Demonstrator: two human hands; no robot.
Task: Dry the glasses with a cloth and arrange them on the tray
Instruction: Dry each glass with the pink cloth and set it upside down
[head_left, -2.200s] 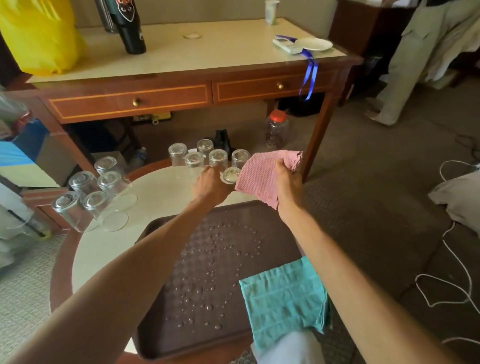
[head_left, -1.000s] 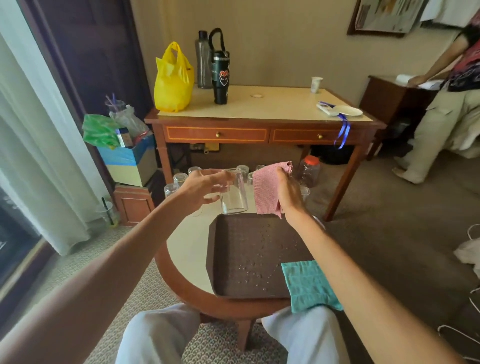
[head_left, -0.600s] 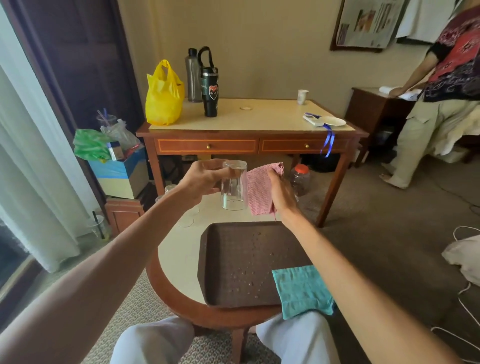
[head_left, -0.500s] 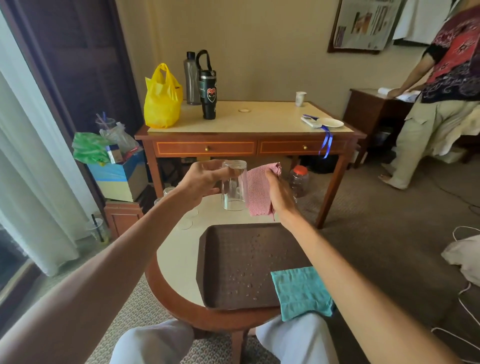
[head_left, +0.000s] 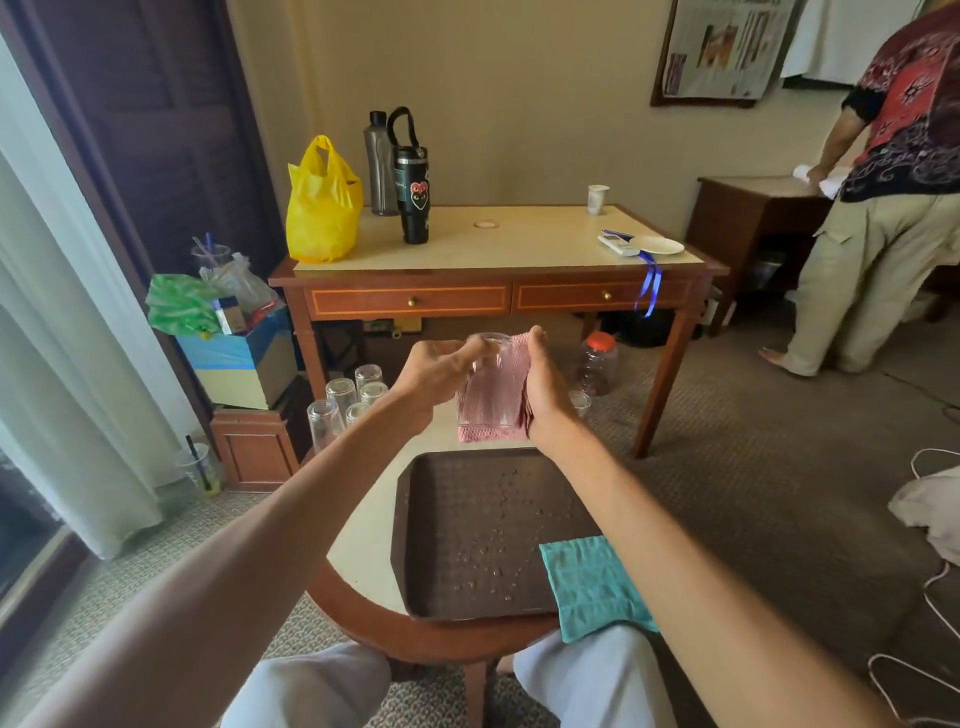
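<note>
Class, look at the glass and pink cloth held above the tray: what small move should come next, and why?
Probably turn the glass in the left hand against the pink cloth, which the right hand presses to its side. Only that side is covered, and the tray holds no glasses yet.

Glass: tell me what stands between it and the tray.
Nothing visible does. The glass is held up near the tray's far edge; the tray holds only droplets; a teal cloth overlaps its near right corner.

Clear glass (head_left: 488, 387), textured pink cloth (head_left: 493, 434)
</note>
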